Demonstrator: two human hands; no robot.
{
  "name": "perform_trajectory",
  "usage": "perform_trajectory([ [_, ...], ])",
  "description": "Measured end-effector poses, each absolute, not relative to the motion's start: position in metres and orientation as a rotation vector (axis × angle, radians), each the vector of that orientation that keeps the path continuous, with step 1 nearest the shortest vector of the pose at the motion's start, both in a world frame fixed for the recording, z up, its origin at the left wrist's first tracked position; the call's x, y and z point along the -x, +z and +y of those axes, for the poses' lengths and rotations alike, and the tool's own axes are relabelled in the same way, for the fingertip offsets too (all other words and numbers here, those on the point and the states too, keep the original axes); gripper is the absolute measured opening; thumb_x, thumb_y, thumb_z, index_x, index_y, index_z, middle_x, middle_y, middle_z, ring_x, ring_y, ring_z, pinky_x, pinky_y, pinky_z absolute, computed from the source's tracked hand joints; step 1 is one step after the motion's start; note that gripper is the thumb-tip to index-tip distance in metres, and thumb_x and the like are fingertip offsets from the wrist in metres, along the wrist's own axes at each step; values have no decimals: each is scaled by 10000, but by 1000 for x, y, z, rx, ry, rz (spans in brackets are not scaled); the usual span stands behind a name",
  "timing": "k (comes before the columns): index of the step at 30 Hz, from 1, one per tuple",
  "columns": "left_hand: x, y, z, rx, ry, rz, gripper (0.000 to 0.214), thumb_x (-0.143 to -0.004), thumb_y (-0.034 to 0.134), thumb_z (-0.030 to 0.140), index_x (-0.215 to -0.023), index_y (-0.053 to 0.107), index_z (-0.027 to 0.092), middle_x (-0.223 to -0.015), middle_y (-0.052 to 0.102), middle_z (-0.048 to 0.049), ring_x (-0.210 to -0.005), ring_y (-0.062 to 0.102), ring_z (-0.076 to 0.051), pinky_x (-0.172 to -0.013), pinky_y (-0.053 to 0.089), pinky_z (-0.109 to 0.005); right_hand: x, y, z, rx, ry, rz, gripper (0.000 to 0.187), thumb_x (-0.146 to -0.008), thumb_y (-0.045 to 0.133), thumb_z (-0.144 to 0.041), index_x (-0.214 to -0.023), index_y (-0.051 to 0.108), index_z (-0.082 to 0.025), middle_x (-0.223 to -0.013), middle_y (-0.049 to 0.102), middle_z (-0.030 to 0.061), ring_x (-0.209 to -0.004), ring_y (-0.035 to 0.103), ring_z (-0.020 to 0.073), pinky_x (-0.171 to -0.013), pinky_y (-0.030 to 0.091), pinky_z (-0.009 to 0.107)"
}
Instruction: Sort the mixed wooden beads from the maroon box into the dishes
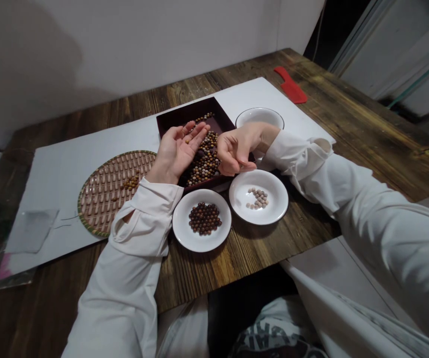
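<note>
While left hand (179,153) spreads and right hand (241,145) curls apart, grip unclear, beads (204,160) lie beneath in one box (220,123), three bowls (180,220) near.

- Tray (169,118): plain dark maroon
- Tray beads (207,156): yellow-brown, dark brown and pale, mixed
- Left dish (182,233): plain white
- Left dish beads (204,219): dark reddish brown
- Right dish (277,204): plain white
- Right dish beads (261,200): greyish beige
- Bowl (261,115): white, thin dark line round the rim
- Basket (98,194): pinkish-brown weave, green-and-tan edge
- Basket beads (131,183): amber
- Comb (292,90): bright red
- Board (57,174): white
- Table (229,263): brown, streaked with darker grain
- Sleeves (125,283): white
</note>
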State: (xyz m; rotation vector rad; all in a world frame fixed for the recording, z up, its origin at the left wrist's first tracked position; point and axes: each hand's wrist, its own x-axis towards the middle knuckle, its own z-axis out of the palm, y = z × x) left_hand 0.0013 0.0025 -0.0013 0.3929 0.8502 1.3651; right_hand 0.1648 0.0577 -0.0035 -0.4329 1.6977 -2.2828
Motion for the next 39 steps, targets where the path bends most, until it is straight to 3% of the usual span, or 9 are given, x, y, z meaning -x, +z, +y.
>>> perform_trajectory([
  [16, -1, -3, 2, -414, 1346, 827, 260, -859, 338, 105, -990, 562, 93, -909, 672, -121, -1060, 626, -219, -889, 535, -337, -167, -2, 60, 230, -2138, 1761, 300, -699, 757, -323, -833, 661, -73, -631, 666, 21, -659, 627, 125, -610, 490, 216],
  [39, -3, 0, 1, -408, 1377, 859, 294, -833, 350, 84, -1035, 561, 110, -908, 678, -117, -1046, 630, -216, -908, 528, -349, -168, -2, 58, 207, -2159, 1822, 255, -724, 736, -329, -815, 695, -95, -607, 651, -2, -644, 623, 112, -717, 498, 243],
])
